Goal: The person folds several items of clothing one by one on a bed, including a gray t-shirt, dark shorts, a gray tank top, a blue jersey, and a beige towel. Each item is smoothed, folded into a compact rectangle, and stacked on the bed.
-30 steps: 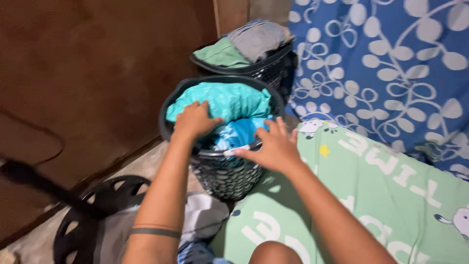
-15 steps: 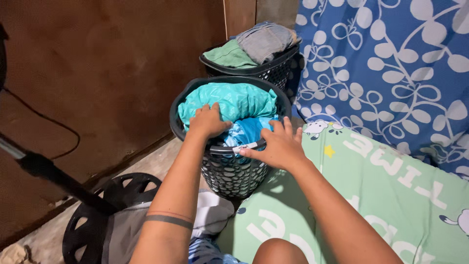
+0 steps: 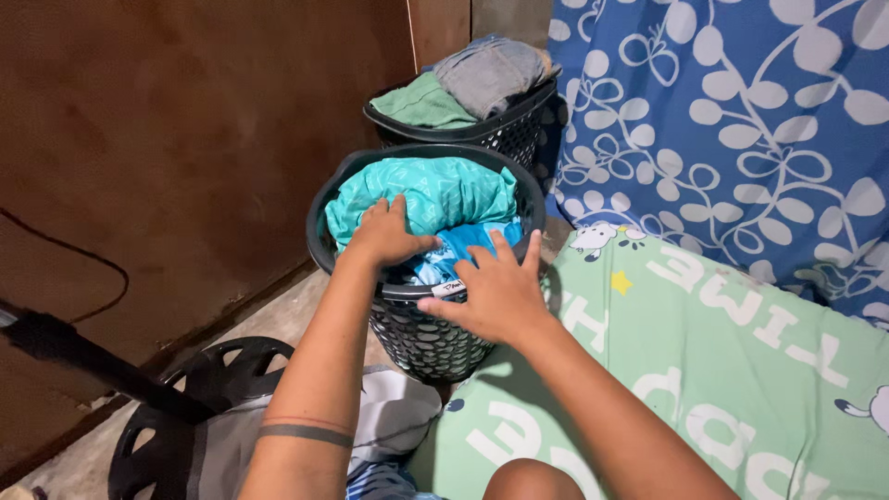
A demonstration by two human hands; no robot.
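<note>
Left hand [image 3: 384,236] presses flat, fingers loose, on the teal cloth [image 3: 426,194] while the open right hand [image 3: 491,294] should steady the basket's [image 3: 435,338] rim.

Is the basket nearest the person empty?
No, the near black basket is filled to the rim with teal cloth and blue cloth, and the left hand rests on the pile.

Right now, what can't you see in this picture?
Head view:
- Lower clothes in the near laundry basket: hidden by the teal cloth and both hands.
- Left hand fingertips: buried in cloth, grip unclear.
- Right hand palm: faces down on the rim.
- Far basket: partly behind the near one.
- Black fan base: under grey cloth; its pole is blurred.
</note>
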